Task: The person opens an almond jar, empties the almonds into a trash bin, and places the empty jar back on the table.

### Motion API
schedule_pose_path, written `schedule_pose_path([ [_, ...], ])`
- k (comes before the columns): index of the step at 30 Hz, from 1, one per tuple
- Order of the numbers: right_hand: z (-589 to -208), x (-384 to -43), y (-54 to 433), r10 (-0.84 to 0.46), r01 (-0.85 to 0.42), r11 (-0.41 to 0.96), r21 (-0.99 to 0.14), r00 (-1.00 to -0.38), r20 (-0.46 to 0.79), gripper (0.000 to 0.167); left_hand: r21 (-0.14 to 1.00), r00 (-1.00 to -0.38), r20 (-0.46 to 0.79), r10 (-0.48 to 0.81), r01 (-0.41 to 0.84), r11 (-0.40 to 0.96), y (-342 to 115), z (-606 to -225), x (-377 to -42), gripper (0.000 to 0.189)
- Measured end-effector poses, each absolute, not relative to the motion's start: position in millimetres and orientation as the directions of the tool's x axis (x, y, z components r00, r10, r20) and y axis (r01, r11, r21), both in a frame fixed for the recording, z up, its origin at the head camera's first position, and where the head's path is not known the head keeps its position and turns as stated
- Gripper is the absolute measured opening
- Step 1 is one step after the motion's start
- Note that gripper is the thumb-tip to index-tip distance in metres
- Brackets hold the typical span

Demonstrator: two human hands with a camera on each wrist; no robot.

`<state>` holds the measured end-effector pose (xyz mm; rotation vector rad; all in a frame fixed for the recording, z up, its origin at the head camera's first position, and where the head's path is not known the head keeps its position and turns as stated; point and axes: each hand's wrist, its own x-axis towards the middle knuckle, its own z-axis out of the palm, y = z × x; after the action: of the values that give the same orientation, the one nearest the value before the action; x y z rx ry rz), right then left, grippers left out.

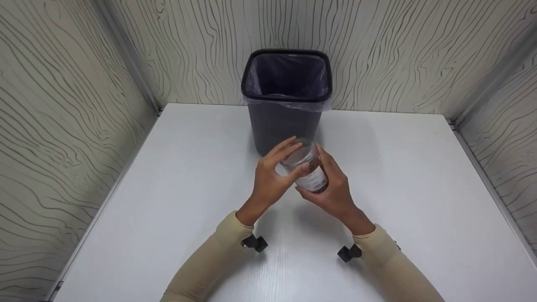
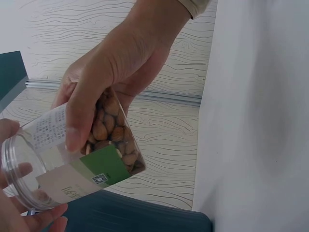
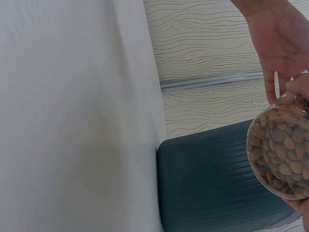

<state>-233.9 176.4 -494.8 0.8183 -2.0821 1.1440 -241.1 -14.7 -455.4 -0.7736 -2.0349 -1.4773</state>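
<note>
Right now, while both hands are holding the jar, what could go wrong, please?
Spill: the jar leans, and I cannot tell whether it is closed; if not, more tilting might tip out the almonds.
Loss: the bin stands open just beyond, so stray almonds could land in it.
Drop: only the left hand near the top and the right hand lower down hold the jar off the table; a slip might drop it.

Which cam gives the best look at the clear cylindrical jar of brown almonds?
Left wrist: the clear cylindrical jar is large and side-on, its green-and-white paper label and brown almonds showing. Head: small, partly hidden by fingers. Right wrist: mainly the round base, cut off by the right edge.
</note>
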Motion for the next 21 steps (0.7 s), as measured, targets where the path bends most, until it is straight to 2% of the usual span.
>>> schedule_pose_path([
  [12, -494.4, -233.2, 176.4, -0.223, -0.757, 0.419, -0.501, -0.621, 0.751, 0.106, 0.67, -0.721, 0.677, 0.145, 0.686, 0.283, -14.9, -452.5, -237.9, 0.047],
  [21, -491.5, -233.2, 178.3, -0.222, -0.762, 0.396, -0.512, -0.62, 0.752, 0.106, 0.684, -0.701, 0.689, 0.184, 0.713, 0.155, -17.3, -457.1, -244.6, 0.049],
])
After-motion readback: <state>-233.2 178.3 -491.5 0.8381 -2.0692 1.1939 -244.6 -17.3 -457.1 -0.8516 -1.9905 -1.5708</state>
